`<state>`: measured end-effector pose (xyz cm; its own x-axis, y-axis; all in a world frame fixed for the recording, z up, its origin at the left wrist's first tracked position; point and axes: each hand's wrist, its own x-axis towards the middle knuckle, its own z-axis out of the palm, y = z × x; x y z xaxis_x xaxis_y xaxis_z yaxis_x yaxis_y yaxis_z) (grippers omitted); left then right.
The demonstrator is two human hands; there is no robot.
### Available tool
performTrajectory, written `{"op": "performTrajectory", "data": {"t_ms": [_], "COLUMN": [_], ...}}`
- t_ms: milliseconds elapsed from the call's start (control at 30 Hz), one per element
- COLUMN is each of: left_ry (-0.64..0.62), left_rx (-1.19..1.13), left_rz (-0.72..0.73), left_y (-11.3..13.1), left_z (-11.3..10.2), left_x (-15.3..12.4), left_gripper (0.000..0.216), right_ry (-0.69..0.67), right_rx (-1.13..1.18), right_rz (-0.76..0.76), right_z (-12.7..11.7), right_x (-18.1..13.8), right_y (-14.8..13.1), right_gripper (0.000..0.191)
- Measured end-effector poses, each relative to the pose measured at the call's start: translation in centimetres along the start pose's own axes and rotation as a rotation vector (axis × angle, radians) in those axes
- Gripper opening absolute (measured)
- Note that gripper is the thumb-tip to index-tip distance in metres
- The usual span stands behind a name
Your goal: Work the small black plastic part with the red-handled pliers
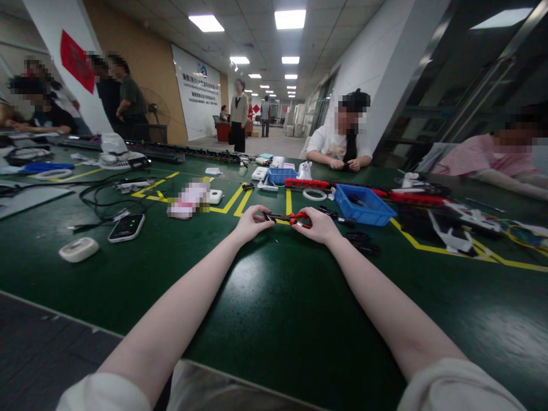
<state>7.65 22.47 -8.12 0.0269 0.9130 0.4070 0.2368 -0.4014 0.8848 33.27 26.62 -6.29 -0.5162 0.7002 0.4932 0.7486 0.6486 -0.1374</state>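
Note:
My right hand (320,226) is closed around the red handles of a pair of pliers (299,220). The dark jaws point left, toward my other hand. In the fingers of my left hand (252,225) is a small black part (269,217), pinched between thumb and fingertips at the tip of the pliers. Whether the jaws grip this part is too small to tell. Both hands are just above the green table (274,297). Black cable pieces (362,242) lie to the right of my right hand.
A blue bin (366,214) with dark parts inside stands right of my hands, a smaller blue bin (281,176) behind them. On the left lie a phone-like device (127,228), a white case (79,250) and black cables (92,197). A person (342,137) sits opposite.

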Motion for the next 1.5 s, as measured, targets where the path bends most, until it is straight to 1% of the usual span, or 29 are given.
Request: {"op": "performTrajectory", "data": {"t_ms": [167,367,467,633,800,933,1067,1233,1500], "left_ry": [0.020,-0.024,-0.033,-0.013,0.013,-0.038,-0.099,-0.113,-0.135], "left_rx": [0.085,0.252,0.281,0.226,0.178,0.108,-0.016,-0.124,-0.071], "left_rz": [0.044,0.214,0.238,0.164,0.089,0.006,-0.074,-0.098,-0.080], "left_y": [0.1,0.6,0.5,0.2,0.6,0.9,0.7,0.7,1.2], "left_z": [-0.1,-0.2,-0.2,0.0,0.0,-0.1,-0.1,-0.1,-0.2], "left_x": [0.0,-0.4,-0.5,-0.3,-0.4,-0.5,-0.4,-0.3,-0.5], "left_gripper": [0.033,0.031,0.032,0.034,0.029,0.030,0.032,0.029,0.032], "right_ry": [-0.013,-0.030,-0.037,-0.033,-0.034,-0.025,-0.020,-0.015,-0.029], "right_rx": [-0.018,-0.033,-0.042,-0.071,-0.115,-0.149,-0.169,-0.112,-0.064], "right_rz": [0.009,-0.010,-0.013,-0.004,-0.015,-0.037,-0.057,-0.051,-0.003], "right_z": [0.0,-0.1,-0.2,-0.3,-0.3,-0.3,-0.3,-0.2,-0.3], "right_x": [0.0,0.0,0.0,0.0,0.0,0.0,0.0,0.0,0.0], "right_y": [0.0,-0.3,-0.5,-0.7,-0.7,-0.6,-0.7,-0.6,-0.7], "right_gripper": [0.041,0.039,0.039,0.040,0.041,0.041,0.042,0.041,0.039]}}
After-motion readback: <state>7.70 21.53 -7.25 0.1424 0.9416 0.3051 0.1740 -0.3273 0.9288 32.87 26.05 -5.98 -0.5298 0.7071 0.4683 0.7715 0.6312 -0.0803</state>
